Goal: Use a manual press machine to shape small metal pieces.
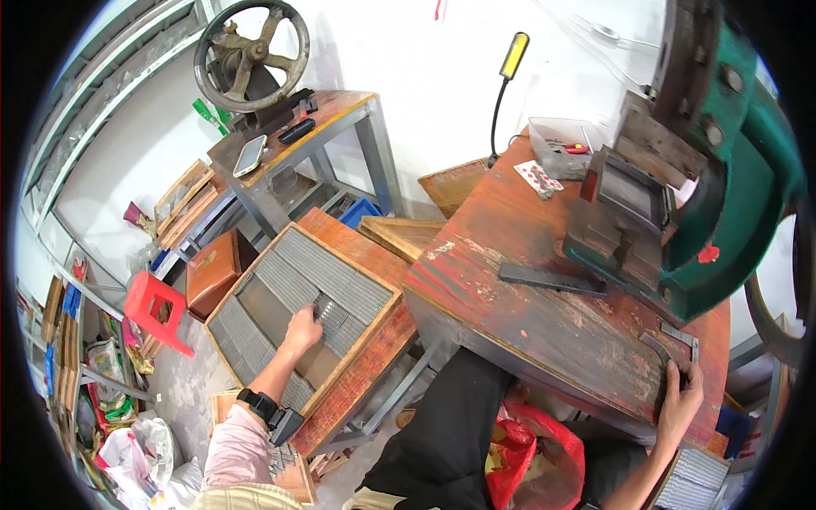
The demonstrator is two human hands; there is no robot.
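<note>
A shallow wooden tray (384, 311) holds rows of thin grey metal strips (327, 262), with bare patches of its floor between the blocks. My left hand (303, 331) reaches over the tray, fingers pinched at the edge of the right-hand block. A small dark shiny piece (324, 307) shows at these fingertips; its exact kind is too small to tell. At the right front of the red worktable, my right hand (682, 393) has its fingers closed on the end of a dark metal strip (653, 346). A short grey metal bar (680, 337) lies just beyond it.
A green hand press (722, 229) stands on the worktable (493, 246), with a flat dark bar (552, 279) before it. Behind are a clear plastic box (557, 136) and a playing card (538, 178). A red plastic bag (552, 450) hangs by my lap. A red stool (155, 310) stands left.
</note>
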